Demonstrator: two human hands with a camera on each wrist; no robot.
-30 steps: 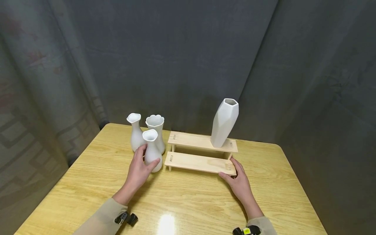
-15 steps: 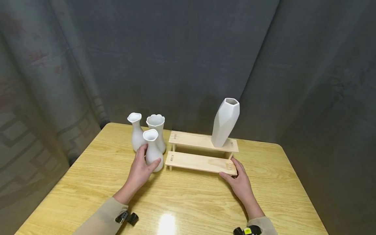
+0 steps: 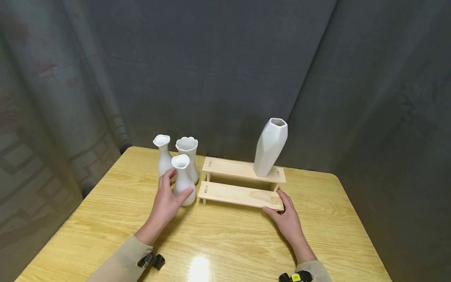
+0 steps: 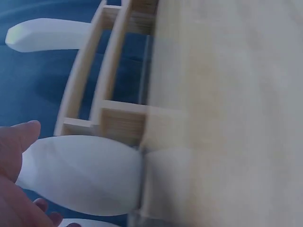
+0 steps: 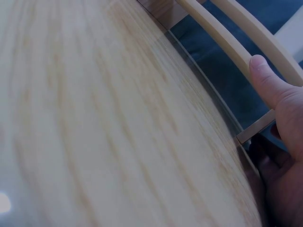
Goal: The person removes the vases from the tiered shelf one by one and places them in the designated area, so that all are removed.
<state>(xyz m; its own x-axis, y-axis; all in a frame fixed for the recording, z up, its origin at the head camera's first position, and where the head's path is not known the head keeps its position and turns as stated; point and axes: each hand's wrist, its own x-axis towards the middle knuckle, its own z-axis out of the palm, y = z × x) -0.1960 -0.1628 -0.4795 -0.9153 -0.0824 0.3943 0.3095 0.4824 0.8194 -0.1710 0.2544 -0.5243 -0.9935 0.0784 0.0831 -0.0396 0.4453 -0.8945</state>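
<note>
My left hand (image 3: 165, 200) is around a small white vase (image 3: 184, 182) with a wavy rim, thumb in front and fingers spread at its left. The vase stands on the table; in the left wrist view, this vase (image 4: 90, 175) lies between the extended thumb and the fingers. My right hand (image 3: 287, 219) grips the right end of a two-step wooden shelf (image 3: 236, 194), its thumb at the lower step's front edge. In the right wrist view the thumb of my right hand (image 5: 289, 123) lies against the board, and the fingers are partly hidden.
Behind the small vase stand a white narrow-necked vase (image 3: 163, 156) and a white scalloped-rim vase (image 3: 192, 164). A tall faceted vase (image 3: 269, 149) rests on the shelf's upper step, toward the right. Grey curtains (image 3: 211, 78) hang behind the wooden table (image 3: 229, 243).
The left hand's fingers have lifted and spread slightly from the small vase. The vases, the shelf and the right hand keep their places.
</note>
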